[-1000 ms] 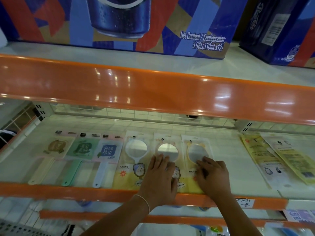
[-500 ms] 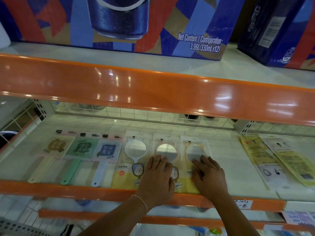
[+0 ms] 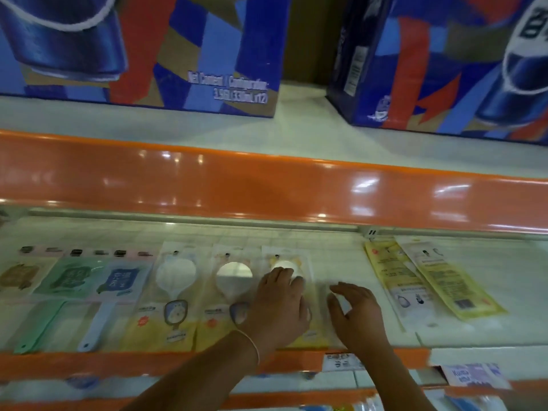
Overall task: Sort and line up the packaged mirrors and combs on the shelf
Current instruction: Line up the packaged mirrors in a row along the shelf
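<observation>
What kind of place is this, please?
Most likely a shop aisle: white display shelves with a glossy orange front edge, a paper price label on the lower edge, and large blue printed drink cartons stocked above rows of packaged hand mirrors.

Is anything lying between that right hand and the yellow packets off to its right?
Nothing visible. Only bare white shelf separates the right hand from the yellow packets.

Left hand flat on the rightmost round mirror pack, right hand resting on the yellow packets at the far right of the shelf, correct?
Not quite. In the head view the right hand is beside the mirror pack, apart from the yellow packets. The left hand does lie on that pack.
</observation>
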